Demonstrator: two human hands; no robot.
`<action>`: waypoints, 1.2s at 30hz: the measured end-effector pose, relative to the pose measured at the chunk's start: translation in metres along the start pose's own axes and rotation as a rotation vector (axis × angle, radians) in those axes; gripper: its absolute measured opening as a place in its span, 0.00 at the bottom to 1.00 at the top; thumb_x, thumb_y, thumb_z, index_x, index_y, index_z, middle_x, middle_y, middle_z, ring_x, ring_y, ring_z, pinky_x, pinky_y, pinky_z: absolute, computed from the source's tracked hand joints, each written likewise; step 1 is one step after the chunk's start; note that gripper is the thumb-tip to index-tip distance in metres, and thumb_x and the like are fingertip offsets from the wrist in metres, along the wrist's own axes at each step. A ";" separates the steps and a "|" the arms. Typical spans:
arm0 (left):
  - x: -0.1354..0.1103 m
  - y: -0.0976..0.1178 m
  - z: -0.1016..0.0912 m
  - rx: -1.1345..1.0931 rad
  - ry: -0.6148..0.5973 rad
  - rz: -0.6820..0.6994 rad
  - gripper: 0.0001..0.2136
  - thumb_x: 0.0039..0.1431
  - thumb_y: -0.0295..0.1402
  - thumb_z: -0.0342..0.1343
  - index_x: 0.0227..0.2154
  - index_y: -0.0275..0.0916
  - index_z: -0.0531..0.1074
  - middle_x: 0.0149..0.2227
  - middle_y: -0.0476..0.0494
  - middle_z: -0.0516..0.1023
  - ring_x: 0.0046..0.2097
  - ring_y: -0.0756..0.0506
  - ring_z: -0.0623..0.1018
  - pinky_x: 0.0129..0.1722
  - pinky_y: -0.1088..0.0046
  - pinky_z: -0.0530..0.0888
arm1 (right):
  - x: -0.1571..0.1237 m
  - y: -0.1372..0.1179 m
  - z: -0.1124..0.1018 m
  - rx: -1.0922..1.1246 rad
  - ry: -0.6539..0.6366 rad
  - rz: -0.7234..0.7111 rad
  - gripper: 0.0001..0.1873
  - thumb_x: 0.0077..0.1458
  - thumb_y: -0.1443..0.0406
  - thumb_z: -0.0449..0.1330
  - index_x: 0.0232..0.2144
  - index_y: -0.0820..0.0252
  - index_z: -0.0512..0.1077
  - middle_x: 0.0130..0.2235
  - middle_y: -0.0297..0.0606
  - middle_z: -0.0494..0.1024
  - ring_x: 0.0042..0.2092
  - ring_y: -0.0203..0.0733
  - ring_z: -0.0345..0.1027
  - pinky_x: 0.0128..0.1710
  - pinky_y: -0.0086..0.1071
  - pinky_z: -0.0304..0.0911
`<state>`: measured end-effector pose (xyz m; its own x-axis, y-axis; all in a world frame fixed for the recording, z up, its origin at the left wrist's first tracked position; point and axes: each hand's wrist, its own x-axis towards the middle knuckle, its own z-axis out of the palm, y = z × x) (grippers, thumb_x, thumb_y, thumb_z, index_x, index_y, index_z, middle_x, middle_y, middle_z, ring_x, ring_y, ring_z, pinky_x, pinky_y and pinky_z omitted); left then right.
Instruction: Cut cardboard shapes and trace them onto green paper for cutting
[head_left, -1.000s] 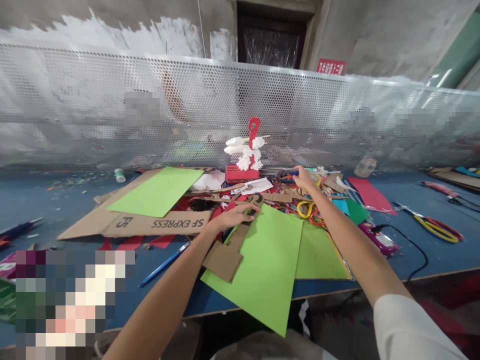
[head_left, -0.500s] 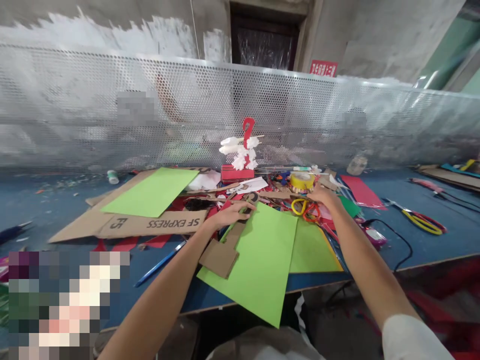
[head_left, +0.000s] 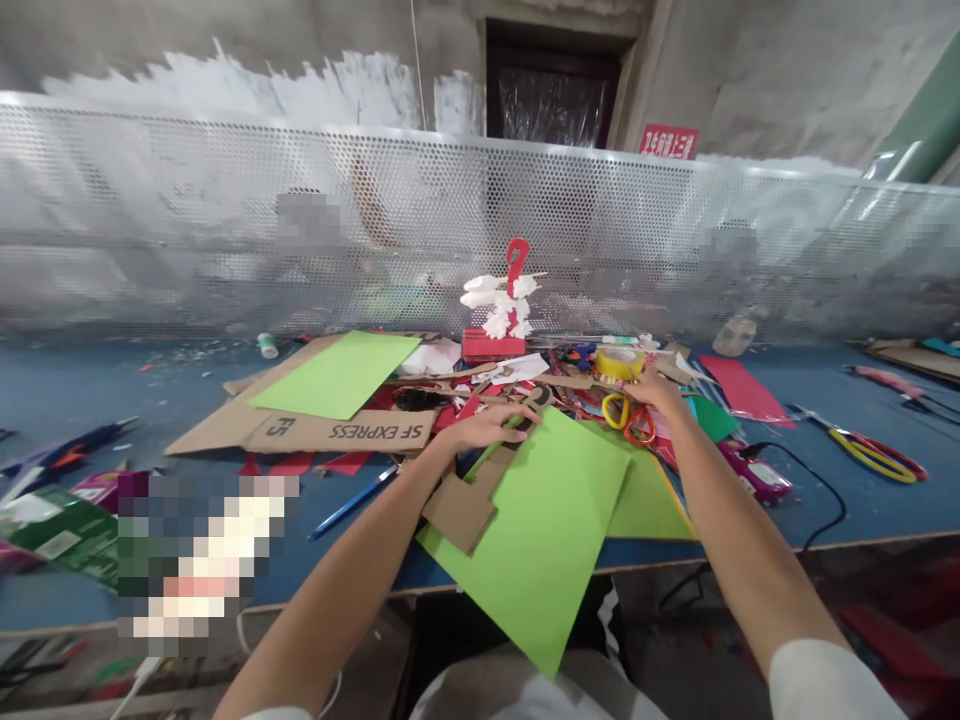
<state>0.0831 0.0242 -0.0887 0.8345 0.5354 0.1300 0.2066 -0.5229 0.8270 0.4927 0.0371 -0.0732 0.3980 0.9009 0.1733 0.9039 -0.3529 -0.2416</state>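
My left hand (head_left: 491, 428) lies with fingers stretched out across a brown cardboard cutout (head_left: 461, 510), pressing it onto a bright green sheet (head_left: 559, 520). The cutout has a square lower part, a narrow strip and a rounded top end. The sheet hangs over the table's front edge. My right hand (head_left: 654, 388) reaches into the clutter at the back, beside a yellow tape roll (head_left: 619, 363). Its fingertips are partly hidden, so whether they grip anything is unclear. Scissors with yellow and orange handles (head_left: 637, 424) lie just below that hand.
Another green sheet (head_left: 337, 375) rests on flat cardboard (head_left: 300, 435) at left. A blue pen (head_left: 352, 503) lies near my left forearm. A red figure with white flowers (head_left: 514, 290) stands at the back. Pliers (head_left: 874, 450) and a corded purple box (head_left: 757, 475) are at right.
The view has shifted slightly, so things appear farther right. My left hand stays on the cardboard cutout, and my right hand remains by the tape roll with little visible movement.
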 end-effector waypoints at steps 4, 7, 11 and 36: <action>0.003 0.008 0.002 0.036 -0.023 0.019 0.20 0.59 0.43 0.64 0.53 0.44 0.78 0.55 0.43 0.78 0.57 0.36 0.75 0.58 0.64 0.67 | -0.009 -0.005 -0.016 0.034 0.049 0.077 0.39 0.58 0.54 0.64 0.66 0.68 0.61 0.53 0.61 0.78 0.53 0.63 0.76 0.48 0.45 0.69; 0.005 0.005 0.002 0.035 -0.018 0.024 0.20 0.59 0.43 0.64 0.53 0.44 0.78 0.55 0.44 0.79 0.57 0.36 0.75 0.59 0.64 0.67 | -0.011 -0.009 -0.030 0.111 0.138 0.058 0.30 0.62 0.60 0.59 0.63 0.61 0.63 0.52 0.54 0.79 0.52 0.60 0.76 0.49 0.43 0.67; 0.009 -0.006 0.004 0.036 0.006 0.008 0.22 0.60 0.44 0.62 0.54 0.42 0.77 0.55 0.42 0.78 0.58 0.35 0.75 0.60 0.62 0.66 | -0.005 -0.021 -0.054 0.072 0.220 -0.080 0.23 0.62 0.67 0.54 0.59 0.60 0.69 0.50 0.52 0.79 0.51 0.57 0.74 0.49 0.40 0.65; 0.010 -0.008 0.013 -0.089 0.141 -0.184 0.18 0.62 0.37 0.60 0.53 0.39 0.75 0.57 0.38 0.76 0.59 0.39 0.73 0.61 0.63 0.67 | 0.017 -0.066 -0.089 0.134 -0.297 -0.209 0.11 0.63 0.63 0.59 0.33 0.63 0.79 0.19 0.32 0.67 0.22 0.35 0.59 0.26 0.27 0.57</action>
<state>0.0965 0.0258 -0.1011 0.7058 0.7071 0.0425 0.2979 -0.3507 0.8878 0.4541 0.0534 0.0306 0.1268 0.9908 -0.0477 0.9246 -0.1354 -0.3561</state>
